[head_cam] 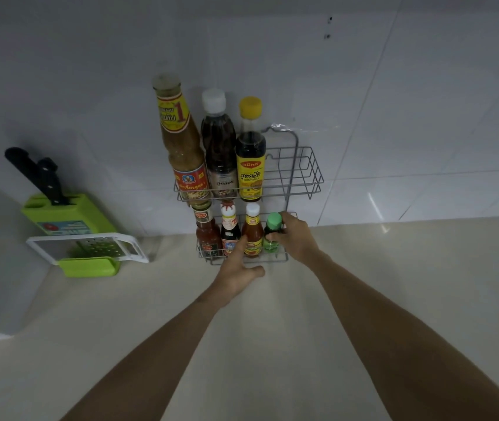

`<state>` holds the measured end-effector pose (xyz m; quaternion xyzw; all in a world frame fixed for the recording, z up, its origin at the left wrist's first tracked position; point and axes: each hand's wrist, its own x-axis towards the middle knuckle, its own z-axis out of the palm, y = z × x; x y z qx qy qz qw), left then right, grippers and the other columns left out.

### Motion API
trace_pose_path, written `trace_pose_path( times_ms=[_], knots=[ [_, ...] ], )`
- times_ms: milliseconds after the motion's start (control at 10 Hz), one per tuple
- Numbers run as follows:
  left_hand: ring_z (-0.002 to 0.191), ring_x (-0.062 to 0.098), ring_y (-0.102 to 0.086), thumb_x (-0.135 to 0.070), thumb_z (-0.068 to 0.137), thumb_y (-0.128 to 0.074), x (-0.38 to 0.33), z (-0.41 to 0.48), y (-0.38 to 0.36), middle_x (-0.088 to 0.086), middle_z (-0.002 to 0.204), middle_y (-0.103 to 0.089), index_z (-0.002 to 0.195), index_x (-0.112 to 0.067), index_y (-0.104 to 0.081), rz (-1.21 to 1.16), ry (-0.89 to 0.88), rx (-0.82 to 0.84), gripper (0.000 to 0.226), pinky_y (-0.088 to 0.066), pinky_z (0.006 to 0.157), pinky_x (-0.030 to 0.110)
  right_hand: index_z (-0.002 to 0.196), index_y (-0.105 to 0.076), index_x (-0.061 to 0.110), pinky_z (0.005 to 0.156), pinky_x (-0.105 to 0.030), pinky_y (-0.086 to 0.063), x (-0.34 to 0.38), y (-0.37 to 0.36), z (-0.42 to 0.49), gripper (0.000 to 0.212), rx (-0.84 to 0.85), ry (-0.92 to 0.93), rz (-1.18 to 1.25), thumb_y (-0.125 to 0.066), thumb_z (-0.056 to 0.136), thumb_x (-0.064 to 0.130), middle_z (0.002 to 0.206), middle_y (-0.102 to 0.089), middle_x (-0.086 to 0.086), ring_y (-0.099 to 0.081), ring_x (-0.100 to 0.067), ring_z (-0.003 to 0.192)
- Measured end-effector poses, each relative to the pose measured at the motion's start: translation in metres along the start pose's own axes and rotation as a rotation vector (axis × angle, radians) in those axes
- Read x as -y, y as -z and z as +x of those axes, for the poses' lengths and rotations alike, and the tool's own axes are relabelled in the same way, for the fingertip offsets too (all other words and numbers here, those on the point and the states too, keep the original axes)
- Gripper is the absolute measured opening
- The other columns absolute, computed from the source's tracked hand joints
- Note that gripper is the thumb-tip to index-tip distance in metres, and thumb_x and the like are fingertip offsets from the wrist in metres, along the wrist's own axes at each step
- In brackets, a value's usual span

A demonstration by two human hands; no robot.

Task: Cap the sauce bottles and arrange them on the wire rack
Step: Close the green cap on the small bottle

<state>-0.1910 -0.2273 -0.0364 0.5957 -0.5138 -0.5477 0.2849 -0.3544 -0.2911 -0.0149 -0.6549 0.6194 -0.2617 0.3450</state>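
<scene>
A grey two-tier wire rack (306, 168) hangs on the white tiled wall. Its upper tier holds three tall capped bottles: a tan sauce bottle (181, 141), a dark bottle with a white cap (219, 147) and a dark bottle with a yellow cap (249, 153). The lower tier holds a red sauce bottle (207, 230), a dark bottle with a red-white cap (229, 227), an orange-red bottle with a white cap (252, 229) and a small green bottle (272, 233). My right hand (295, 237) grips the green bottle at the tier's right end. My left hand (237, 273) touches the rack's front, one finger against the orange-red bottle.
A green knife block (66, 215) with black-handled knives stands at the left against the wall. A white and green grater (90, 250) lies in front of it. The beige counter (394, 284) runs below the rack. The upper tier's right part holds nothing.
</scene>
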Motion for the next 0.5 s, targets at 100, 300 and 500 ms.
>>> trace_pose_path(
  times_ms=[100, 300, 500],
  knots=[
    [0.141, 0.012, -0.029, -0.024, 0.059, -0.07, 0.001, 0.001, 0.0, -0.006, 0.154, -0.03, 0.151, -0.025, -0.015, -0.003, 0.012, -0.006, 0.107, -0.028, 0.107, 0.024, 0.109, -0.057, 0.004, 0.073, -0.026, -0.04, -0.002, -0.005, 0.0, 0.038, 0.005, -0.024, -0.013, -0.075, 0.076, 0.011, 0.104, -0.066, -0.015, -0.059, -0.026, 0.093],
    [0.141, 0.014, -0.029, -0.019, 0.066, -0.072, 0.001, 0.0, 0.003, -0.005, 0.156, -0.028, 0.152, -0.024, -0.015, 0.039, 0.003, 0.015, 0.103, -0.028, 0.107, 0.025, 0.112, -0.05, 0.001, 0.071, -0.029, -0.034, -0.002, -0.009, -0.003, 0.032, 0.044, -0.085, -0.068, -0.064, 0.086, 0.013, 0.107, -0.063, -0.022, -0.057, -0.036, 0.101],
    [0.139, 0.015, -0.034, -0.023, 0.07, -0.066, -0.007, -0.014, 0.007, -0.008, 0.152, -0.034, 0.15, -0.026, -0.024, 0.132, -0.037, 0.011, 0.091, -0.031, 0.113, 0.032, 0.137, -0.036, 0.004, 0.084, -0.036, -0.042, 0.0, -0.001, -0.037, 0.042, -0.003, -0.063, -0.071, -0.039, 0.095, 0.005, 0.127, -0.055, -0.025, -0.055, -0.04, 0.111]
  ],
)
